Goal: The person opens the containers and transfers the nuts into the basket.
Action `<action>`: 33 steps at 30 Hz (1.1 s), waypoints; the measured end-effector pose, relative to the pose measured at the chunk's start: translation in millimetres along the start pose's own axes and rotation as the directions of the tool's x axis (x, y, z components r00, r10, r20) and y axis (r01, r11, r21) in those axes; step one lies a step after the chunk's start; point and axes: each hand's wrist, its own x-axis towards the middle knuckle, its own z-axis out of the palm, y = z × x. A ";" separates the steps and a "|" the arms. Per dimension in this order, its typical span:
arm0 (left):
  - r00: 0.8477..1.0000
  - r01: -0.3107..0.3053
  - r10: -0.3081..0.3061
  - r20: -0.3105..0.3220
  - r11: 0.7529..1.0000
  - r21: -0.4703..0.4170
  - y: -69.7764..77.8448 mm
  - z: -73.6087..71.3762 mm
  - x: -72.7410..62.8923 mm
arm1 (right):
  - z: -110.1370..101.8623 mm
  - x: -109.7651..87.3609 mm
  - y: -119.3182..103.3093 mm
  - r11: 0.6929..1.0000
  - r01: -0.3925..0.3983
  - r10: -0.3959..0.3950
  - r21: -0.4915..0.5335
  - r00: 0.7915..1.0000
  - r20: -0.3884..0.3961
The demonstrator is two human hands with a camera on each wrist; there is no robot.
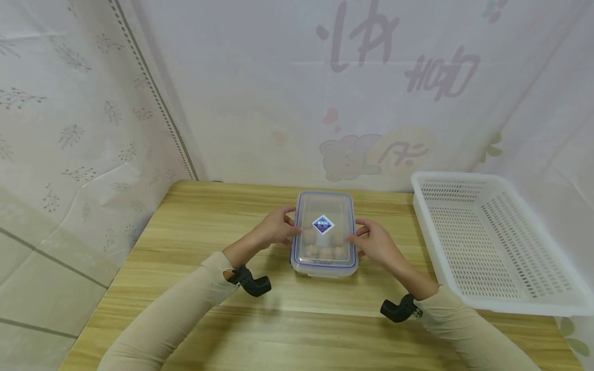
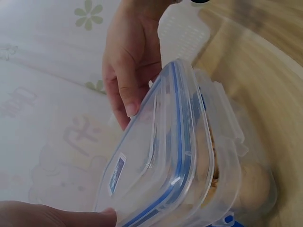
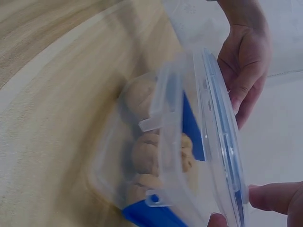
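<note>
A clear plastic lid (image 1: 323, 202) with a blue seal and a diamond-shaped label lies over a clear food container (image 1: 325, 271). My left hand (image 1: 276, 229) pinches the lid's left edge, its thumb on top. At the opposite edge my right hand (image 1: 375, 241) pinches the lid between thumb and fingers. Several walnuts (image 3: 144, 153) show through the container's wall, gathered toward the near end. A clear clip flap (image 3: 166, 90) at the near end hangs unfastened, and a blue side clip (image 3: 154, 213) is swung outward in the right wrist view.
A white perforated plastic basket (image 1: 424, 226) stands on the right of the wooden table (image 1: 223, 206). Behind the table hangs a pale printed cloth (image 1: 260, 93). Black wrist mounts (image 1: 254, 283) sit on both forearms.
</note>
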 end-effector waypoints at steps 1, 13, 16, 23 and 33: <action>1.000 -0.007 0.007 0.006 1.000 -0.006 1.5 -1.4 -0.7 | -1.5 -0.5 -1.6 1.000 0.010 -0.010 0.008 1.000 0.002; 0.986 -0.133 0.138 0.094 0.989 -0.058 21.3 -23.6 -12.8 | -23.6 -3.2 -20.4 0.991 0.120 -0.121 0.052 0.992 0.032; 0.982 -0.161 0.166 0.095 0.986 -0.052 26.0 -28.2 -15.6 | -28.5 -3.3 -25.9 0.991 0.113 -0.116 0.068 0.992 0.039; 0.974 -0.217 0.219 0.062 0.975 -0.043 35.4 -35.3 -20.3 | -39.6 -3.2 -34.9 0.974 0.162 -0.169 0.160 0.985 0.031; 0.944 -0.330 0.331 -0.015 0.943 0.044 44.1 -41.7 -20.9 | -46.6 -2.2 -42.8 0.940 0.274 -0.269 0.203 0.962 -0.050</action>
